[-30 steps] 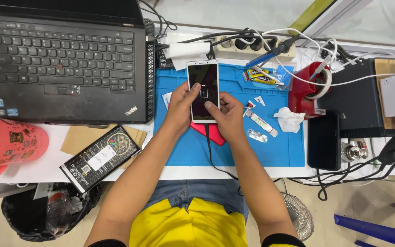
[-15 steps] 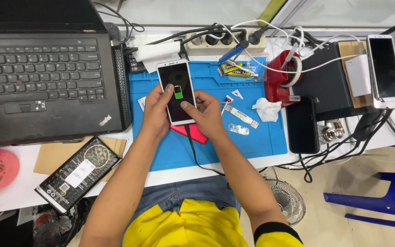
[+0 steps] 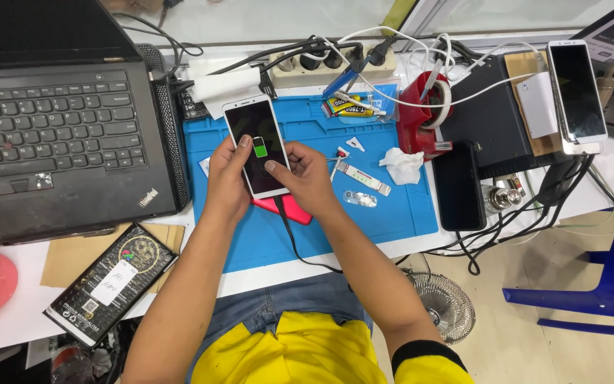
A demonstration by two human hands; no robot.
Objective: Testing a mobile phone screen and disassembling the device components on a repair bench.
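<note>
Since the earlier frame the view had swung left along the bench, while both hands kept the white phone [image 3: 256, 146] over the blue work mat [image 3: 392, 213]. Its dark screen showed a green battery symbol. At its left edge the left hand [image 3: 225, 181] gripped it, thumb on the glass; the right hand [image 3: 305, 174] clasped its lower right side, thumb across the screen. From its bottom end a black cable [image 3: 289, 235] ran toward the person. Under it lay a red case [image 3: 294, 208]. Left of the mat sat a black laptop [image 3: 58, 142]; right stood a red tape holder [image 3: 424, 117] and a second white phone [image 3: 575, 92]. Below, a blue chair [image 3: 605, 284] stood on the tan floor.
</note>
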